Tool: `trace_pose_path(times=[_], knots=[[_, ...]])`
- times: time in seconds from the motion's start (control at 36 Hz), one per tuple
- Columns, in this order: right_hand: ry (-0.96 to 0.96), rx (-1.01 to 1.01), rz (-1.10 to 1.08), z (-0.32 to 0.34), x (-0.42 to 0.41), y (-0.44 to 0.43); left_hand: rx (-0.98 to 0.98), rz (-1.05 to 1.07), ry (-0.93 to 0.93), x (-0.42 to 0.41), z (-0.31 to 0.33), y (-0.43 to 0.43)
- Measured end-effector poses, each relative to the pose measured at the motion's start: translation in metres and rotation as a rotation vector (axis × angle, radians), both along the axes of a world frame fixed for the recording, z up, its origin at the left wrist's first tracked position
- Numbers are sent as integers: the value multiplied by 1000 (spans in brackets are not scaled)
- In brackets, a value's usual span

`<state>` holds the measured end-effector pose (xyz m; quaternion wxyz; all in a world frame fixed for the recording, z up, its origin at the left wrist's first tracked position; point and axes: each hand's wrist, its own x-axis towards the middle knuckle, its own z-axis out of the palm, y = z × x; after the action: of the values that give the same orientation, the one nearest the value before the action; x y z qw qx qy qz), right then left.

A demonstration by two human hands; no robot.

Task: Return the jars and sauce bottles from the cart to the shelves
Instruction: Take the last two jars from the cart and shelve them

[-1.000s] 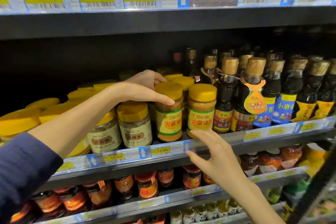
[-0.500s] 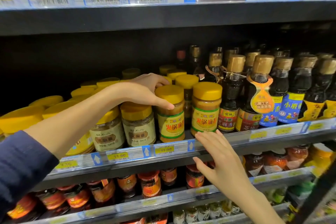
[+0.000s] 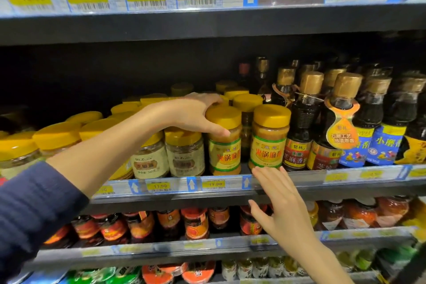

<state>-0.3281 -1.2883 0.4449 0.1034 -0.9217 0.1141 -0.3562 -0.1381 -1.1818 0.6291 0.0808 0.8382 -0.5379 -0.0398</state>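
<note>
Supermarket shelves fill the view, dark and edged with yellow price tags. On the middle shelf (image 3: 299,178) stands a yellow-lidded jar (image 3: 224,145) of orange paste at the front edge, upright — the left hand (image 3: 196,114) clamps over its lid, thumb on the front, fingers curled behind. Just beside it to the right stands a matching second jar (image 3: 268,137), then dark sauce bottles (image 3: 304,122) with gold caps. The right hand (image 3: 280,205) is spread flat, fingers together, fingertips touching the second jar's base — holding nothing.
</note>
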Motion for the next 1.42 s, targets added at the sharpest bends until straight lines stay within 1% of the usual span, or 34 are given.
trace_pose_path(times=[0.08,0.11,0.19,0.25,0.33,0.39,0.44,0.53,0.61,0.67,0.75,0.86,0.94,1.06,1.19,1.42], knots=[[29,-27,22,1,-3,-2,-187,5,70,-15,-1,13],[37,-41,39,1,-4,-4,-251,9,59,-21,-3,19],[58,-81,96,3,-6,-11,-423,74,-117,-35,-20,45],[83,-90,121,4,-8,-13,-474,129,-186,-46,-37,67],[103,-63,131,9,-10,-15,-456,217,-197,-65,-63,111],[100,-24,151,13,-6,-9,-397,323,-194,-77,-79,146],[65,42,167,19,-6,-6,-311,410,-144,-82,-94,171],[-3,186,299,25,2,27,-232,577,-80,-100,-111,223],[3,265,426,27,17,71,-181,745,4,-119,-126,278],[46,259,515,24,31,102,-158,829,-1,-133,-136,315],[194,226,663,13,57,153,-118,960,-20,-156,-150,368],[423,123,848,3,85,244,-54,1135,-36,-187,-166,438],[510,30,984,-6,100,322,3,1245,-39,-204,-181,500],[667,-83,1111,-18,113,427,61,1371,-66,-227,-188,579],[701,-190,1249,-22,125,549,138,1534,1,-248,-196,676],[727,-248,1386,-18,155,698,132,1712,77,-252,-207,797]])
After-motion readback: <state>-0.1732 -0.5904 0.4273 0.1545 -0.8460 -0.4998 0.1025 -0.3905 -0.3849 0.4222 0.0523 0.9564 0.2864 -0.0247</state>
